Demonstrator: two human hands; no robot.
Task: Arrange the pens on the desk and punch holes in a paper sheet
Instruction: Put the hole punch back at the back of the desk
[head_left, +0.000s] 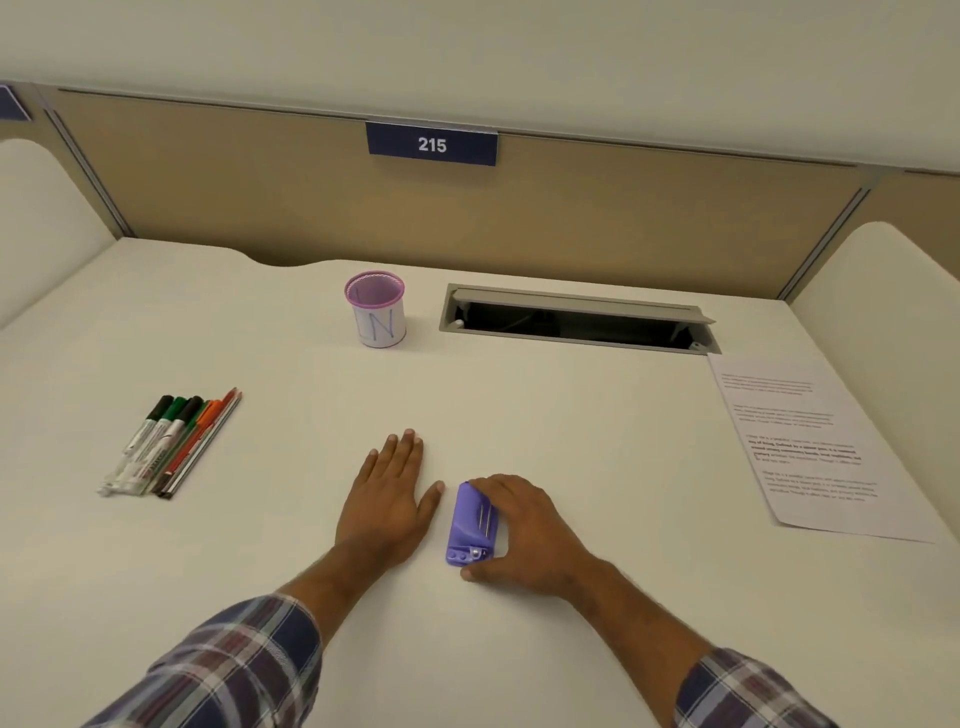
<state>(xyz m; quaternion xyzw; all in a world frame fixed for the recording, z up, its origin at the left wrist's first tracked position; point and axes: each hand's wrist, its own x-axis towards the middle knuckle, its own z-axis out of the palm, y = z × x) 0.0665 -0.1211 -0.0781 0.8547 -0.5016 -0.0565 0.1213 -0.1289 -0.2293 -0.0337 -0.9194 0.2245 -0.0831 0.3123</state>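
Your right hand (524, 530) curls around the purple hole punch (471, 525) near the desk's (311, 649) front; your left hand (387, 499) lies flat beside it. Pens (171, 444) lie grouped far left, the paper sheet (810, 447) at the right edge, the pen cup (375, 307) beyond.

Left hand (387, 501) flat, fingers straight; right hand (524, 530) curled, gripping purple punch (470, 525).

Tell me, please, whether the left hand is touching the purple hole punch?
Apart. The head view shows a strip of bare desk between the left hand and the purple hole punch, which the right hand grips.
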